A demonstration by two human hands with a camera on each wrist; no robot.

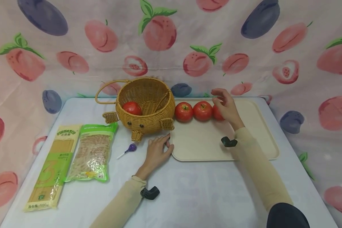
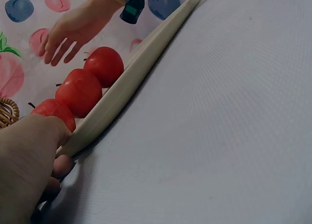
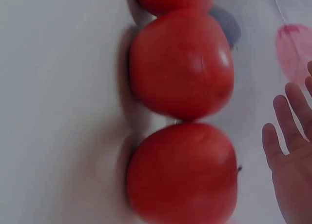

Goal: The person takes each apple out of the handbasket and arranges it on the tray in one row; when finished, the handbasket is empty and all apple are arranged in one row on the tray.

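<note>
Three red apples stand in a row along the back of a cream tray [image 1: 205,142]: a left apple [image 1: 183,112], a middle apple [image 1: 203,110] and a right apple [image 1: 217,113]. My right hand [image 1: 227,107] is over the right apple, partly hiding it in the head view. In the right wrist view its loosely extended fingers [image 3: 292,121] are apart from the apples. My left hand [image 1: 157,152] grips the tray's left edge; the left wrist view shows curled fingertips [image 2: 62,166] at the rim. Another apple [image 1: 132,108] lies inside a wicker basket [image 1: 148,122].
The basket, with animal-face details and a looped handle, stands left of the tray. A purple lollipop [image 1: 132,147] lies in front of it. Farther left are a spaghetti pack [image 1: 52,171] and a green-edged clear food bag [image 1: 92,152]. Fruit-printed cloth [image 1: 159,63] hangs behind the table.
</note>
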